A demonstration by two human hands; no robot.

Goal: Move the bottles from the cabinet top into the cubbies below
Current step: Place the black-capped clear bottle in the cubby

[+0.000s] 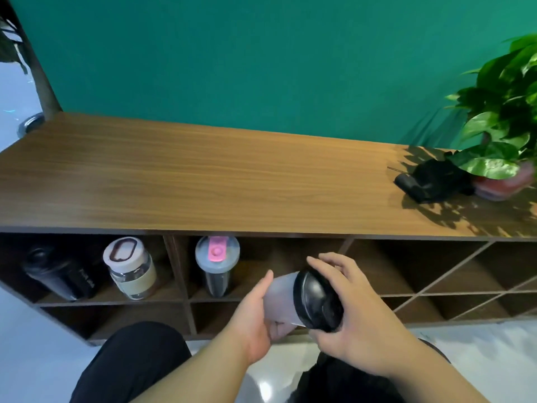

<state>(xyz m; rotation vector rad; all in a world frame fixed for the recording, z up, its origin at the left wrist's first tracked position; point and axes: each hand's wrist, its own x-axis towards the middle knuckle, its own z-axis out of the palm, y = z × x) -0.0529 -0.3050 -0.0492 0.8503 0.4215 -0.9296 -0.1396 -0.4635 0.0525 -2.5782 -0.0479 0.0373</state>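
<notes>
Frosted bottle (280, 298) gripped by both hands, three bottles in cubbies (174, 286)

Frosted bottle (283, 301) tilted, black-lidded; three bottles (132, 267) upright in cubbies (180, 269).

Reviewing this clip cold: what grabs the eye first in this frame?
Both hands, left and right, hold a frosted bottle with a black lid tilted in front of the cubbies. Three bottles already stand in the top-left cubbies, one pink-lidded. A leafy plant sits at the cabinet top's right end.
</notes>
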